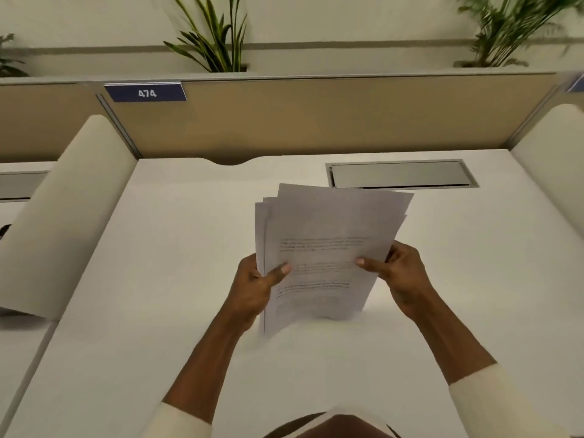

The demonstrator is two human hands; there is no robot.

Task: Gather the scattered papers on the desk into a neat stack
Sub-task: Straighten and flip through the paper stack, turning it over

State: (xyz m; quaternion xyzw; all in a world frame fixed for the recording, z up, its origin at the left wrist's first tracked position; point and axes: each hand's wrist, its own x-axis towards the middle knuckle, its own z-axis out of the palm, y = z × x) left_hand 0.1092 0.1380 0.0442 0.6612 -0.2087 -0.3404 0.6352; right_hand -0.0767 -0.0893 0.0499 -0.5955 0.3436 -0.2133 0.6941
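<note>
The left hand [252, 284] is clamped on the left edge of the papers [328, 248], its thumb lying across the printed front sheet and its fingers hidden behind the bundle. The right hand [399, 273] grips the opposite edge the same way, thumb pressed on the front, fingers wrapped round the back. Between the two hands the papers stand nearly upright, their lower edge down at the white desk [158, 279]; whether it actually touches the surface cannot be told. The sheets are not yet squared: above the hands several corners fan out on the left side and again on the upper right, so the bundle looks ragged at the top. Lines of text on the front sheet are too blurred to read. Bare forearms run back from both hands to cream sleeves [493, 403] near the lower frame edge. Beyond the papers, past the right hand, a grey metal cable flap [401, 173] sits flush in the desk. Farther off rises a tan partition [316, 118] carrying a blue tag [146, 92] reading 474, off beyond the left hand, with leafy plants [215, 39] behind its top.
</note>
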